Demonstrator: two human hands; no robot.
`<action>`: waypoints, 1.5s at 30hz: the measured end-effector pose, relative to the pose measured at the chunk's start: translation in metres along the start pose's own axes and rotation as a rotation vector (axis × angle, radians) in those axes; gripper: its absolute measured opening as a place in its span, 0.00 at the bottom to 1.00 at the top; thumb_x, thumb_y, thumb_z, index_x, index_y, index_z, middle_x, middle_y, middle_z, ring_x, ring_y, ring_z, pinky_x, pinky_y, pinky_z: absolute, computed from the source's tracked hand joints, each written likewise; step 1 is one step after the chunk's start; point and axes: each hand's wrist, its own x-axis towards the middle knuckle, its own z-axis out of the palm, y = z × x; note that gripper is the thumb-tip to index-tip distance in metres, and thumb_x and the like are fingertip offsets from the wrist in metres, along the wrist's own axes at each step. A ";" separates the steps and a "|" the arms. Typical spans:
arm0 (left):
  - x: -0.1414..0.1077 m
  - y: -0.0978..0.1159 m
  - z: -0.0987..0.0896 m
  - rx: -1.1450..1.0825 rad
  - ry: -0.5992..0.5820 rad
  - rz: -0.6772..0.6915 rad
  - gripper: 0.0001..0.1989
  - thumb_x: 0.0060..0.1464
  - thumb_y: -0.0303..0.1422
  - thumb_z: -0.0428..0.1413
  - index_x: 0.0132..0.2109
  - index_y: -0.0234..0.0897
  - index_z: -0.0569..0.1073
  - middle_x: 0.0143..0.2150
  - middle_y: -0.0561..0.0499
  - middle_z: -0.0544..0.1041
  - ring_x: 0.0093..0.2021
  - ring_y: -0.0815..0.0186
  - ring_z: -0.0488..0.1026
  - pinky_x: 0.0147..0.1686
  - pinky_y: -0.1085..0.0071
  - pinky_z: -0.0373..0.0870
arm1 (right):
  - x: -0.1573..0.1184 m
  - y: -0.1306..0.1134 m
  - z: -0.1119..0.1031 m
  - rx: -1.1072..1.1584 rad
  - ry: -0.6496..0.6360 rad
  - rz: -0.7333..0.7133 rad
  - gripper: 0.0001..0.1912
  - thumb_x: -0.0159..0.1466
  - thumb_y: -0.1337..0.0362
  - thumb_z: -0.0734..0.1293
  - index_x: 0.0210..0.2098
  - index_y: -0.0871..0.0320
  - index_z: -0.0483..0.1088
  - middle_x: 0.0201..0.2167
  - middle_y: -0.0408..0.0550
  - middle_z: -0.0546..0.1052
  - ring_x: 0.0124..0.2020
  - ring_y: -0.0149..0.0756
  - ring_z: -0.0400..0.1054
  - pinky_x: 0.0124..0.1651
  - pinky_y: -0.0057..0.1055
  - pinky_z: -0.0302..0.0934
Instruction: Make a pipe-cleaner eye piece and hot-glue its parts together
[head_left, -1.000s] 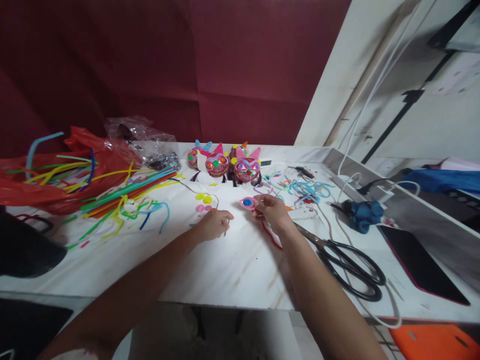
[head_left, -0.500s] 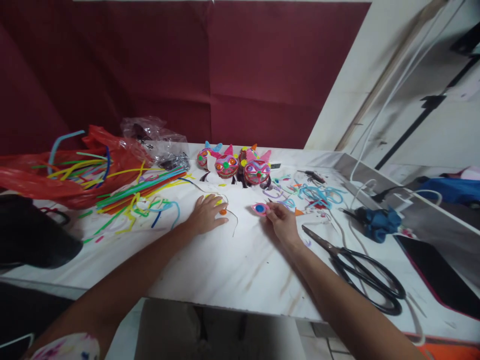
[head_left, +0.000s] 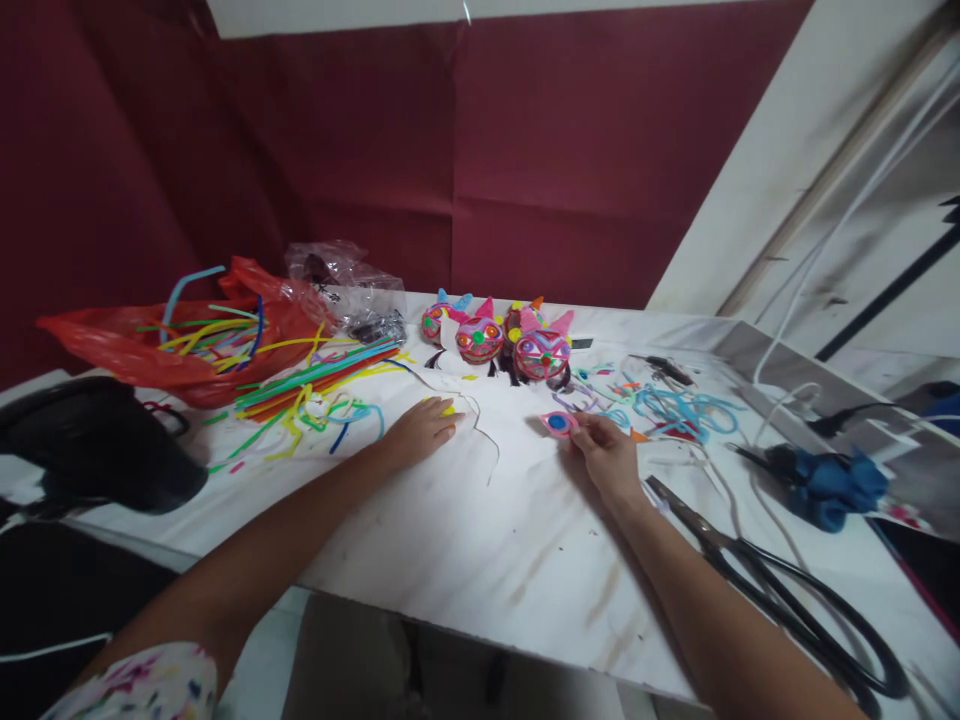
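Between the thumb and fingers of my right hand (head_left: 606, 458) is a pink eye-shaped piece (head_left: 558, 424) with a blue round centre, held just over the white tabletop (head_left: 480, 560). My left hand (head_left: 420, 432) rests low on the table, its fingers drawn together on a small yellow piece (head_left: 449, 410) that peeks out at the fingertips; what lies under the palm is hidden. A thin dark strand (head_left: 489, 440) curves across the surface between both hands. Behind them stand several colourful animal heads with pointed ears, the closest one (head_left: 541, 356) having pink ears.
Large black-handled scissors (head_left: 757, 570) lie beside my right forearm. Blue pipe cleaner scraps (head_left: 686, 408) are scattered at the right. On the left are a pile of pipe cleaners (head_left: 322, 378), a red plastic bag (head_left: 97, 345) and a black object (head_left: 105, 440). A blue cloth bundle (head_left: 825, 480) sits far right.
The view has swung left, shifting everything rightward. My left hand's fingers have drawn together, and the orange piece beside it is now covered. My right hand still holds the pink eye-shaped piece.
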 end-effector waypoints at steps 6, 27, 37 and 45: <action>-0.029 -0.021 -0.014 0.019 -0.008 -0.030 0.22 0.70 0.37 0.43 0.62 0.37 0.71 0.65 0.42 0.69 0.65 0.51 0.64 0.62 0.51 0.63 | -0.003 -0.003 0.000 -0.019 -0.021 0.012 0.19 0.53 0.53 0.73 0.38 0.59 0.72 0.22 0.43 0.72 0.25 0.35 0.66 0.34 0.35 0.60; -0.007 0.073 0.004 -0.151 0.080 0.350 0.20 0.65 0.37 0.53 0.60 0.36 0.72 0.63 0.40 0.72 0.63 0.53 0.67 0.65 0.50 0.60 | -0.020 -0.030 0.004 -0.770 -0.353 -0.216 0.13 0.64 0.72 0.63 0.45 0.60 0.77 0.41 0.51 0.80 0.41 0.38 0.73 0.47 0.31 0.62; -0.006 0.072 -0.001 -0.159 0.055 0.337 0.17 0.66 0.36 0.52 0.59 0.37 0.72 0.62 0.42 0.72 0.64 0.56 0.67 0.66 0.53 0.59 | -0.022 -0.033 0.008 -0.962 -0.506 -0.371 0.12 0.69 0.67 0.64 0.46 0.64 0.77 0.42 0.54 0.76 0.44 0.37 0.70 0.48 0.28 0.61; -0.008 0.068 -0.007 -0.195 0.144 0.298 0.14 0.65 0.36 0.53 0.52 0.37 0.77 0.57 0.41 0.76 0.59 0.56 0.70 0.65 0.55 0.60 | -0.022 -0.034 0.005 -0.878 -0.453 -0.300 0.09 0.68 0.66 0.65 0.40 0.63 0.77 0.39 0.51 0.77 0.39 0.35 0.72 0.44 0.28 0.61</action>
